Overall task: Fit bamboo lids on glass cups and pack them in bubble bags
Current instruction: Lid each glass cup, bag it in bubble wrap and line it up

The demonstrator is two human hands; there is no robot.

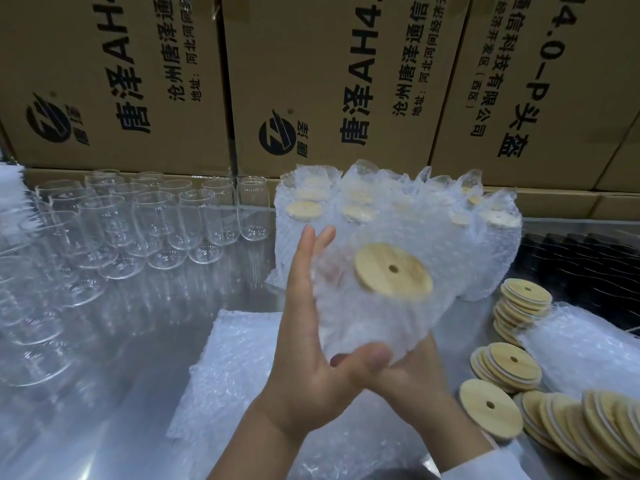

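Two hands meet around one bagged cup (360, 320), held tilted above the steel table (121, 375), its bamboo lid (394, 271) facing up. The left hand (311, 341) presses straight fingers along the bag's side, thumb across the base. The right hand (419, 372) cradles it underneath; I cannot tell how its fingers lie. Bare glass cups (156, 223) stand left, loose lids (505, 365) right.

Right hand (412, 372) mostly hidden under bubble bag (363, 327); glass cups (20, 306) cut by left edge.
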